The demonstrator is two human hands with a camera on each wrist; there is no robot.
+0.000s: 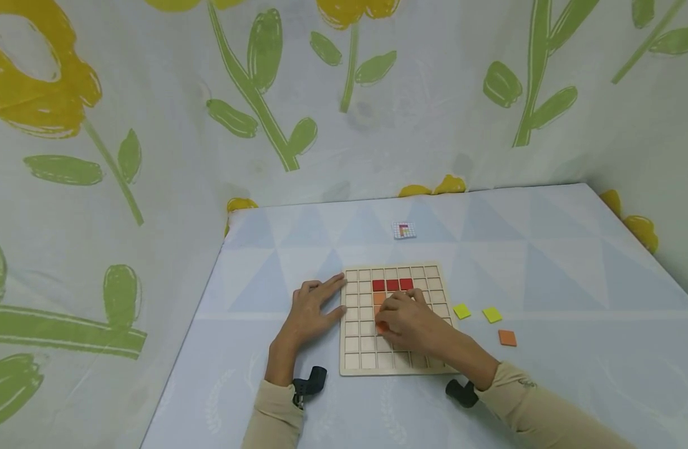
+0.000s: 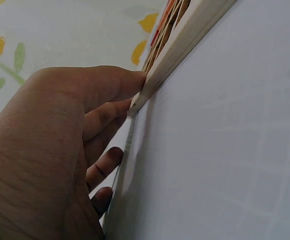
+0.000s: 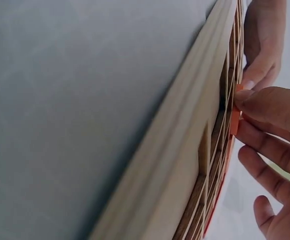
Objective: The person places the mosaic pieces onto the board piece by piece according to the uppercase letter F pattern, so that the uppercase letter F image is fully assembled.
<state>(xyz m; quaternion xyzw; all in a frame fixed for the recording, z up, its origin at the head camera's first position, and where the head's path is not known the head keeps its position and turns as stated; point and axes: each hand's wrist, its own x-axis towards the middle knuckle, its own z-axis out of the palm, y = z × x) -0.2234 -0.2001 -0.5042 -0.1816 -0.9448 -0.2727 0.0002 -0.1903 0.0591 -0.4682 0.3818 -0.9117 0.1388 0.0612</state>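
A wooden grid board [image 1: 352,344] lies on the table in the head view. Three red tiles [image 1: 392,285] sit in a row near its top, and orange tiles [image 1: 380,299] run down from the left one. My right hand [image 1: 413,324] is over the board, pinching an orange tile [image 3: 235,122] between thumb and fingers at a cell in that column. With its fingers extended, my left hand [image 1: 312,310] rests at the board's left side. In the left wrist view its thumb and fingertips touch the board's edge [image 2: 157,75].
Two yellow tiles [image 1: 461,311] and a loose orange tile [image 1: 507,338] lie right of the board. Behind the board is a small pattern card [image 1: 403,230] with a coloured grid. A flower-printed curtain [image 1: 411,137] stands along the table's back and sides.
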